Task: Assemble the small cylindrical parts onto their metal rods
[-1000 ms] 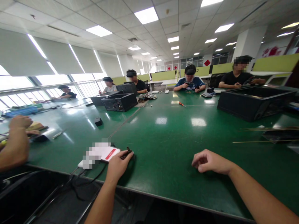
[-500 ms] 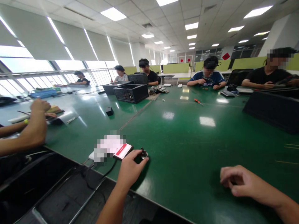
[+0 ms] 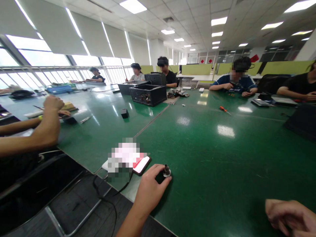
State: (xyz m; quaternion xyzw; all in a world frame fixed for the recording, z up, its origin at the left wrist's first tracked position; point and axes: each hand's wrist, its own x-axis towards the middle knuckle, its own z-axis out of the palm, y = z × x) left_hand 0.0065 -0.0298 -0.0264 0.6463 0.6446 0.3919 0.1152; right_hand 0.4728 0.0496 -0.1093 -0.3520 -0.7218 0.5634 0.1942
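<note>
My left hand (image 3: 152, 185) rests on the green tabletop, thumb and fingers closed round a small silvery metal piece (image 3: 167, 171). That piece has a wide round base and a short, narrower tube standing up from it. Beside this hand lies a phone (image 3: 142, 165) with a lit red and white screen, partly covered by a blurred-out patch. At the lower right edge of the view is my right hand (image 3: 291, 215), its fingers curled in and slightly smeared by motion. Nothing shows in it, and part of it is cut off by the frame.
A co-worker's arm (image 3: 46, 131) reaches in from the left. Black computer cases (image 3: 148, 95) stand farther back, with a small black block (image 3: 124, 113) nearer. A red-handled screwdriver (image 3: 223, 109) lies to the right. Dark cables (image 3: 116, 194) hang over the table's near edge. Several people sit around.
The view has turned left, so most things sit farther right in it. My right hand is now lower and partly out of frame. My left hand keeps its hold on the metal piece.
</note>
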